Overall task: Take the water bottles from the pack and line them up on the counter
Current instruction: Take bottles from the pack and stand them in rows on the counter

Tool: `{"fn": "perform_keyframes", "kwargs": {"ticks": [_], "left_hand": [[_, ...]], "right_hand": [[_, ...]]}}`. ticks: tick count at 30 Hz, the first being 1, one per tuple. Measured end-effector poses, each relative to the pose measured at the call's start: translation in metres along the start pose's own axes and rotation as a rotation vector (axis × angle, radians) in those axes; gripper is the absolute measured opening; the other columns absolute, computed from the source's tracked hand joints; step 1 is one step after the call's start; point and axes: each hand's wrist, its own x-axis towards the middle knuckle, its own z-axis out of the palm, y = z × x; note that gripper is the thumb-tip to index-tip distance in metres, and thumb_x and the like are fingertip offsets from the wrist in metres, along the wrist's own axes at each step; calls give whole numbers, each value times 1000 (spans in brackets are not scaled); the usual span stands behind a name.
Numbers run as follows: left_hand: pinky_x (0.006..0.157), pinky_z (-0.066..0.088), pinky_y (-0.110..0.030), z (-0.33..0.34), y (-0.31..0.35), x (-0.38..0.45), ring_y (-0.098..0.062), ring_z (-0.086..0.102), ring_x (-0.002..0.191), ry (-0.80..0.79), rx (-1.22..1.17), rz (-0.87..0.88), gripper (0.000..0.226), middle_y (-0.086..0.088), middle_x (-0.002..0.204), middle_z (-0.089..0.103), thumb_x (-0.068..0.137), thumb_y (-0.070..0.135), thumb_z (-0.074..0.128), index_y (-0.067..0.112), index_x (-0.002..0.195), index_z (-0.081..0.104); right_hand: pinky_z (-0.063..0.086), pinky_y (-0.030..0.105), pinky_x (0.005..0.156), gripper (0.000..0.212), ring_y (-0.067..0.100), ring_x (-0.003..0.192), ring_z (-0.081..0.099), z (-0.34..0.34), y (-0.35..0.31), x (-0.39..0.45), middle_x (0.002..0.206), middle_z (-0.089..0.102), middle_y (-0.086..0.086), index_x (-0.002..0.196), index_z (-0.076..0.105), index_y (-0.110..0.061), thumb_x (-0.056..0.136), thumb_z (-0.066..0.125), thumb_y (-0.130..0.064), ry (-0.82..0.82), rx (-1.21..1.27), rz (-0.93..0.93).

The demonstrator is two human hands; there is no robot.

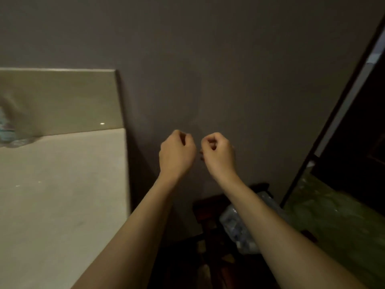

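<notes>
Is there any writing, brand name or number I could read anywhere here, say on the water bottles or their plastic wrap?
None can be read.
The clear plastic-wrapped pack of water bottles low down behind the right forearm: dim and blurred, no lettering legible.
The blurred clear bottle with a bluish label at the left edge of the pale beige counter: label too smeared to read.
The plain grey wall carries no sign.

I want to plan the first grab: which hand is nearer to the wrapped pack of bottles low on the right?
The right hand. It is raised almost straight above the pack of bottles. The left hand, also raised, is further left, toward the counter.
</notes>
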Motion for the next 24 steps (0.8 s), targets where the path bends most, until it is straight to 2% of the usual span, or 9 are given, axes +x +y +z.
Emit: {"fn": "perform_keyframes", "kwargs": {"ticks": [2,8,11,13,16,18,20,22,24], "left_hand": [[58,38,-23,37,15,-10,-9,57,72,-63,-15,4,22,8,79,60,99,31,45,17,99,62],[70,36,-29,139,27,-29,-15,51,79,-249,57,-44,19,4,86,58,98,33,45,20,92,58],[71,36,-30,193,18,-33,-16,52,79,-340,64,-106,19,2,86,58,98,31,45,18,89,56],[71,41,-33,235,12,-36,-20,58,83,-415,60,-158,23,-1,89,62,98,30,44,15,89,58],[78,52,-38,299,4,-36,-28,64,91,-524,45,-226,27,-10,98,68,98,29,43,11,97,64],[82,53,-39,326,-4,-33,-30,65,92,-557,30,-268,30,-12,101,69,98,29,43,10,100,66],[77,52,-36,354,-15,-26,-25,65,85,-568,34,-316,30,-11,99,70,98,29,43,11,102,66],[70,44,-30,377,-26,-16,-16,58,76,-583,72,-322,28,-8,99,70,98,29,44,13,103,67],[71,42,-29,396,-37,-8,-17,57,79,-597,97,-336,29,-8,100,69,98,28,44,12,105,67]], "right_hand": [[59,49,77,18,24,83,68,-29,25,5,79,68,-1,76,56,-30,92,56,-22,22,-2,43],[59,47,76,16,22,78,68,-92,110,30,77,69,1,76,58,-27,91,56,-22,97,-42,180],[58,40,70,18,22,75,67,-113,158,45,73,67,-2,74,56,-28,90,56,-19,104,-75,255],[55,33,68,17,22,75,67,-127,189,58,72,67,-3,74,56,-27,90,56,-18,105,-108,302],[55,29,65,8,18,75,68,-145,239,86,75,68,-4,86,62,-21,91,56,-19,99,-188,369],[57,30,64,8,18,74,69,-153,261,99,75,68,-2,90,63,-18,93,55,-19,74,-209,407],[59,38,69,10,22,75,69,-157,287,116,77,69,2,88,63,-19,93,55,-18,27,-236,459],[59,45,73,12,24,76,68,-158,307,129,79,69,5,85,62,-21,93,54,-17,-12,-236,499],[59,49,74,14,26,77,68,-157,325,140,81,69,7,83,60,-24,93,53,-17,-42,-236,534]]}}
